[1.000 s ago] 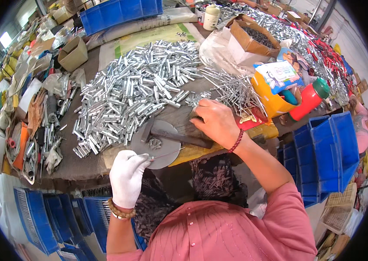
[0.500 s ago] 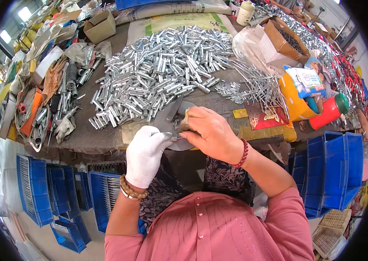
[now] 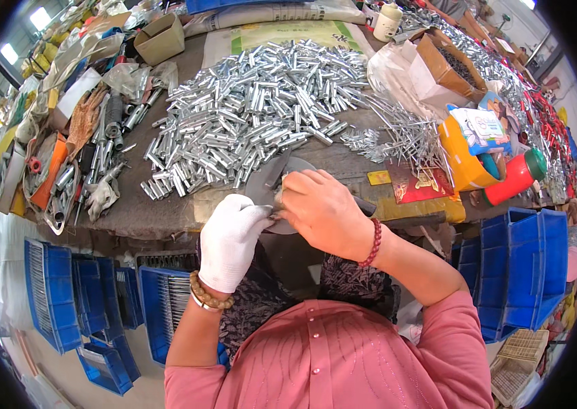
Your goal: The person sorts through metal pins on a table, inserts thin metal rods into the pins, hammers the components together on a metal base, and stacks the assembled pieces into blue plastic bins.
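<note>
Head view shows the gloved left hand [image 3: 232, 240] and bare right hand [image 3: 322, 213] pinching one small metal piece [image 3: 279, 199] together, with the big pile of silver tubes [image 3: 254, 119] at 12 o'clock on the bench [image 3: 145, 211] not yet touched.

Small part: sitting between left hand [image 3: 232, 238] and right hand [image 3: 324, 213], too covered to identify.
Grey disc [image 3: 266, 184]: lying partly hidden under both hands.

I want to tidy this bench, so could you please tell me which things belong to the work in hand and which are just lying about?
In use: left hand, right hand, grey disc, pile of metal tubes, thin pins.
Lying about: red bottle, cardboard box, blue crates.
</note>
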The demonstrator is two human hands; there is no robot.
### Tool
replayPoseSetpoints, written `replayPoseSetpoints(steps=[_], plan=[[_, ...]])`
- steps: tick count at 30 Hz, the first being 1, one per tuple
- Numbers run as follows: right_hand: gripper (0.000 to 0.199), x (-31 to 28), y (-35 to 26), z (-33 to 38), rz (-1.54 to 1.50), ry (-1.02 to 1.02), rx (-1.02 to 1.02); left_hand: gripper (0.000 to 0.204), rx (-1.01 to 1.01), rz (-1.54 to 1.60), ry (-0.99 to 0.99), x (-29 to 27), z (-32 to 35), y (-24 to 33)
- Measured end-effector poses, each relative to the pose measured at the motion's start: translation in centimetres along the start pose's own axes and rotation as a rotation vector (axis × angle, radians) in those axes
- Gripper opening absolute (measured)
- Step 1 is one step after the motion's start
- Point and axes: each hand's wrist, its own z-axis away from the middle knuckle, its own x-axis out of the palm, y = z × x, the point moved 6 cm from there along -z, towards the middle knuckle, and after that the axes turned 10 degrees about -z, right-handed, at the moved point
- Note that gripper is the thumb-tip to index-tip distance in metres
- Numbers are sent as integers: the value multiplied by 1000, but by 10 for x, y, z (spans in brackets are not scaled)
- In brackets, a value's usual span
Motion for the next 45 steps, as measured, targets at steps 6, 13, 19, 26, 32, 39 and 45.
replayPoseSetpoints(steps=[6, 13, 19, 26, 32, 39, 45], plan=[[15, -2, -8, 6, 195, -100, 15, 14, 1, 53, -10, 0, -2, 0], [23, -36, 30, 32, 245, 51, 215, 14, -19, 84, -46, -2, -3, 1], [39, -53, 3, 49, 62, 164, 226, 14, -45, 109, -59, 4, 2, -8], [48, -38, -16, 69, 148, 89, 89, 17, -5, 88, -24, 4, 3, -7], [30, -43, -3, 55, 42, 170, 250, 16, -50, 75, -46, 1, 2, -7], [21, -47, 12, 52, 289, 93, 132, 12, -11, 133, -11, 9, -7, 3], [11, -15, -11, 62, 204, 112, 155, 16, 0, 156, 51, 0, 6, 0]])
